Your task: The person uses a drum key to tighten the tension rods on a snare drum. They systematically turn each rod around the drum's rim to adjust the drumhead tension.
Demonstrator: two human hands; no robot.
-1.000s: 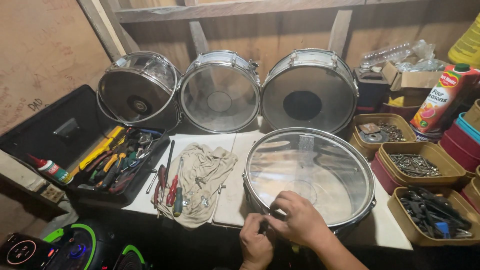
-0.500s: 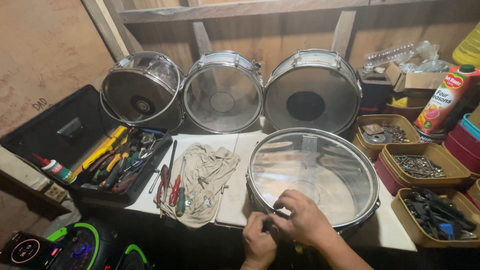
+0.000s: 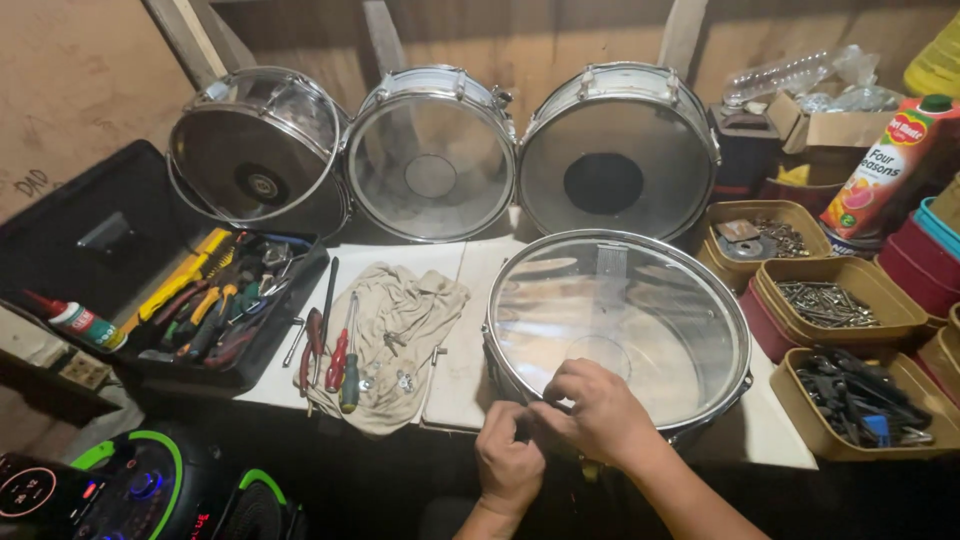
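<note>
Both hands, left hand (image 3: 508, 462) and right hand (image 3: 600, 412), are pinching closed on the near rim of the clear-headed drum (image 3: 618, 322) lying flat at the surface's (image 3: 455, 375) near right edge (grasped part hidden). A slip could be tipping the drum off, or scattering loose hardware on the cloth (image 3: 395, 345).

**Site: small drum repair workshop**

I log a rough workbench (image 3: 460, 380) against bare wooden plank walls (image 3: 520, 40). Three drums (image 3: 430, 155) lean along the back; a fourth drum (image 3: 620, 320) lies flat on the bench. An open black toolbox (image 3: 200, 300) holds pliers and drivers. Screwdrivers (image 3: 340, 350) rest on a rag (image 3: 400, 330). Trays of screws (image 3: 830, 300) and metal parts line my right.
</note>
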